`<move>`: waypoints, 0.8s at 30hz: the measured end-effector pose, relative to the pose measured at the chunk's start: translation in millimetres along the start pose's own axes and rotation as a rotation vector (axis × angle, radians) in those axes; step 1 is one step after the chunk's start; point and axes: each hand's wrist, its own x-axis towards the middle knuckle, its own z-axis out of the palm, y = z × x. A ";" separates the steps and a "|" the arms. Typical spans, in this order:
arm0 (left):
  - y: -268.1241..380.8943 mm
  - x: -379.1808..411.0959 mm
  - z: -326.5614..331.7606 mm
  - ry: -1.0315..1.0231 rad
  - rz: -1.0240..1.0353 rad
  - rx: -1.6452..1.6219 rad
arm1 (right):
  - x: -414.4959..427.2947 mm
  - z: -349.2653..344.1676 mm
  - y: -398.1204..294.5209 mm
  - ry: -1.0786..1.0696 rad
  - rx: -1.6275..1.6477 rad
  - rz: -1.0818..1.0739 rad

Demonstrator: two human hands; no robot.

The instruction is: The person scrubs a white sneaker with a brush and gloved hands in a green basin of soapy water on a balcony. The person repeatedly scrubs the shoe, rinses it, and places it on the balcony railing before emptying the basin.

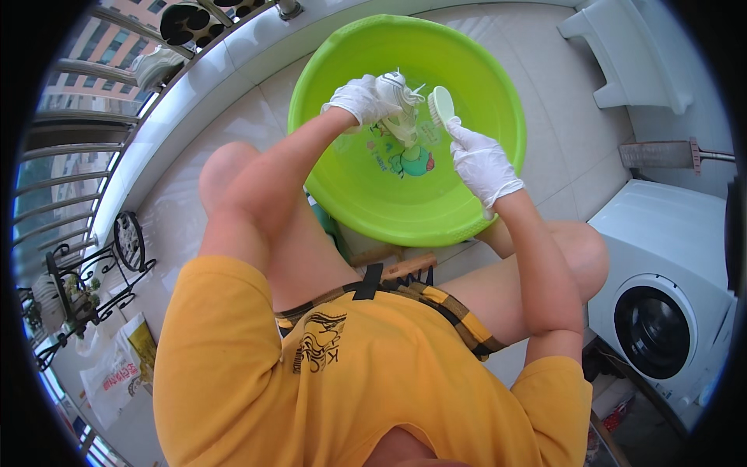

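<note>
My left hand [363, 104], in a thin white glove, grips a white laced sneaker [398, 111] over a large green plastic basin [327, 201]. My right hand [481, 157], gloved the same way, is closed around the handle of a pale scrub brush [442, 105]. The brush is just right of the shoe, its bristles facing left towards it, with a small gap between them. Shallow water seems to lie in the basin, over a printed cartoon on its bottom. Part of the shoe is hidden by my left hand.
At the right are a white front-loading washing machine [653, 315] and a white plastic stool [630, 52]. More shoes [157, 67] rest at the metal railing [76, 117], upper left. A black metal plant stand [76, 286] and a plastic bag [114, 379] are at the left.
</note>
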 end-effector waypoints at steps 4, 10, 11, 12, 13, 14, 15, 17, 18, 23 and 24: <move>8.4 -2.9 -4.4 -0.022 0.033 0.024 | 0.1 0.5 0.2 0.022 -0.038 -0.015; -0.8 7.3 10.5 0.044 0.047 -0.065 | 5.3 12.0 5.8 0.043 -0.108 -0.024; -0.5 8.0 11.0 0.049 0.047 -0.064 | 6.8 14.1 8.5 0.051 -0.124 -0.025; 0.2 7.3 10.9 0.058 0.037 -0.078 | 8.2 14.6 8.9 0.059 -0.141 -0.028; 0.7 5.7 11.3 0.066 0.026 -0.091 | 8.5 14.1 7.7 0.060 -0.133 -0.026; 0.9 3.9 11.6 0.074 0.016 -0.105 | 8.2 13.0 4.4 0.061 -0.125 -0.023; 3.0 1.8 10.7 0.068 0.014 -0.137 | 7.7 11.7 2.2 0.065 -0.117 -0.018; 7.2 -3.1 9.3 0.052 0.010 -0.200 | 11.9 18.2 7.5 0.099 -0.216 -0.114; 11.4 -9.2 9.5 0.053 0.022 -0.200 | 13.6 21.0 8.5 0.116 -0.264 -0.163; 9.8 -21.2 38.6 0.101 0.293 -0.094 | 19.8 36.0 -6.3 0.027 -0.417 -0.077; 11.0 -25.0 44.7 0.150 0.394 -0.071 | 22.7 37.2 -6.9 0.005 -0.445 -0.037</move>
